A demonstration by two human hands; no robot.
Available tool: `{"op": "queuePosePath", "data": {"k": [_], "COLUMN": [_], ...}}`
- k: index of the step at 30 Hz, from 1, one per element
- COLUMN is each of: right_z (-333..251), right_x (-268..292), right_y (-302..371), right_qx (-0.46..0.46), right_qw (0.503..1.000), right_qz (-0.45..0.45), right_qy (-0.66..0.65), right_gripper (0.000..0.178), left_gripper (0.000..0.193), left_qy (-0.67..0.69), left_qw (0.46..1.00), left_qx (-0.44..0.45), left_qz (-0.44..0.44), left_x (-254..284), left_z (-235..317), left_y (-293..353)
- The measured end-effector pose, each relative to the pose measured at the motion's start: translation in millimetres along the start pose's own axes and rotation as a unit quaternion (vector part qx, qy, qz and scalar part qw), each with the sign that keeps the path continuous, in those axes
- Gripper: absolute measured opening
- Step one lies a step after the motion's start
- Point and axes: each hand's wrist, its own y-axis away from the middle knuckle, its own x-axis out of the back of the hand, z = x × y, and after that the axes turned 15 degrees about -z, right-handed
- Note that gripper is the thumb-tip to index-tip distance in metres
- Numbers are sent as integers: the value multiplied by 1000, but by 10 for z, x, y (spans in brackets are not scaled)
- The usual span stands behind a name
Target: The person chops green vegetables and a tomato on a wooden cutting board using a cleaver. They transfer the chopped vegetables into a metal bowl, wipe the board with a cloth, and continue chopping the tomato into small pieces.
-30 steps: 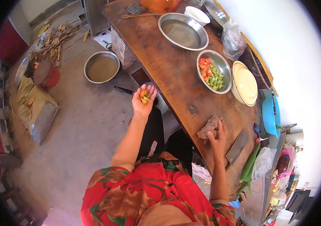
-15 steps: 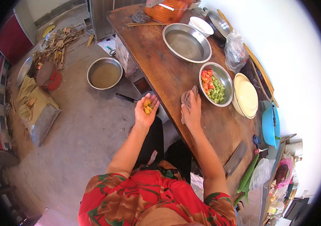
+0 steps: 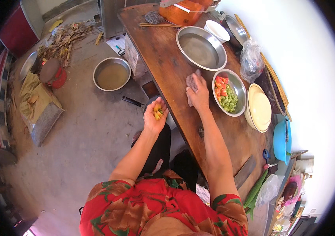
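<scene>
Palm up at the table's near-left edge, my left hand (image 3: 154,121) is cupped around small yellow-orange food scraps (image 3: 158,111); their exact kind is unclear. My right hand (image 3: 200,97) presses a grey-brown rag (image 3: 191,83) flat against the wooden table (image 3: 167,74), fingers over the cloth. Just right of it stands a steel bowl (image 3: 241,87) with chopped red pieces, likely tomato (image 3: 221,87), and chopped green vegetable (image 3: 229,101). Behind the rag is a wide steel basin (image 3: 199,49) of cloudy water.
A cream lidded bowl (image 3: 258,108), a plastic bag (image 3: 251,61) and a blue basin (image 3: 280,139) line the wall side. A cleaver (image 3: 245,172) and green cucumbers (image 3: 255,189) lie at the near right. On the floor are a water basin (image 3: 111,74) and a dark-handled pan (image 3: 133,101).
My right hand has slid the rag away from me along the table, toward the big basin. The left hand still cups the scraps. The view has shifted slightly.
</scene>
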Motion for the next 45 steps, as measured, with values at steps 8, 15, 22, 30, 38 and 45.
{"op": "queuePosePath", "data": {"k": [8, 15, 22, 30, 38, 45], "right_z": [-667, -1020, 35, -345, -970, -619], "right_x": [-540, 155, 726, 163, -267, 632], "right_y": [634, 1657, 2796, 1846, 1961, 2652], "right_qx": [208, 59, -175, -125, 96, -176], "right_qw": [968, 998, 957, 983, 995, 961], "right_qz": [-126, 5, 230, 118, 16, 200], "right_qy": [64, -3, 15, 72, 11, -76], "right_gripper": [51, 43, 47, 53, 46, 45], "left_gripper": [33, 26, 29, 34, 33, 26], "left_qy": [-38, -10, 1, -29, -63, 27], "left_qw": [999, 996, 980, 977, 980, 971], "left_qx": [28, 89, 195, 204, 179, 233], "left_qz": [4, -28, -33, -60, -56, -45], "left_x": [16, 215, 487, 308, 278, 455], "left_z": [51, 85, -191, -285, -61, -124], "left_y": [103, 490, 753, 734, 836, 1040]}}
